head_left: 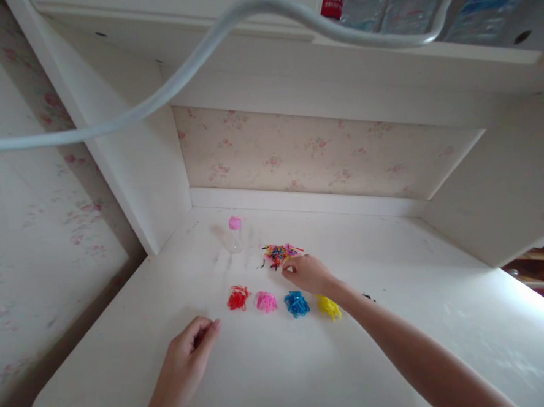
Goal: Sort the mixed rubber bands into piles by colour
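Observation:
My right hand (pixel 306 272) reaches to the near edge of a mixed pile of small coloured rubber bands (pixel 279 252). Its thumb and forefinger are pinched together; whatever is between them is too small to make out. My left hand (pixel 193 343) rests on the desk with its fingers curled, holding nothing visible, close to a heap of red rubber bands (pixel 238 298). Single-colour heaps of pink bands (pixel 266 301), blue bands (pixel 297 303) and yellow bands (pixel 329 307) continue the row to the right. Some black bands (pixel 368 297) are mostly hidden behind my right forearm.
A clear bottle with a pink cap (pixel 236 233) stands on the white desk (pixel 273 369), left of the mixed pile. Overhead, a pale cable (pixel 176 80) hangs across the view. Plastic bottles (pixel 411 4) lie on the shelf above. Side panels enclose the desk's back.

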A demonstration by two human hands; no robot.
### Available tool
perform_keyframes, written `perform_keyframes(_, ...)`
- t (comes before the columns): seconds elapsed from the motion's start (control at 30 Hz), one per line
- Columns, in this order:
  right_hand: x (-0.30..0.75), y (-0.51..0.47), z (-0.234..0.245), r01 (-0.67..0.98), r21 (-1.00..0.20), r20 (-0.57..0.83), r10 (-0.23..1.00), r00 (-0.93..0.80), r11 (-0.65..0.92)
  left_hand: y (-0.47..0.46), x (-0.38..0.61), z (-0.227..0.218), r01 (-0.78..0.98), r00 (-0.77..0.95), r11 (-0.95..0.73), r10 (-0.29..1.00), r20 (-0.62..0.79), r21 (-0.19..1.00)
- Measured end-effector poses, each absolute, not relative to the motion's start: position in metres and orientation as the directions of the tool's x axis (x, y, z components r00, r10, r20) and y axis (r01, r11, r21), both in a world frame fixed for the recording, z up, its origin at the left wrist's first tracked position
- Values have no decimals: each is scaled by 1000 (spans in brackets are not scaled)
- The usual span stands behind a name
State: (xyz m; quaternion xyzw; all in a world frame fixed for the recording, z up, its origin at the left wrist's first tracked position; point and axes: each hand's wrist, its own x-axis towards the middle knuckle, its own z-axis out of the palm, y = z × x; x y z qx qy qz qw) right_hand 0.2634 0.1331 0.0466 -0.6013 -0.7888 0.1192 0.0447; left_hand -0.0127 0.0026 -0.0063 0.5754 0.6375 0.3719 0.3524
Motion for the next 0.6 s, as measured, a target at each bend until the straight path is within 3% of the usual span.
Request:
perform_keyframes(0.27,230,143,34,974,-121,-95,975,-201,189,2,-12,-2,470,-49,51,998,-31,881)
perform_keyframes(0.6,229,146,36,962,-144,-69,968,-242,230,2,-10,5,509,-2,18,1000,-20,861)
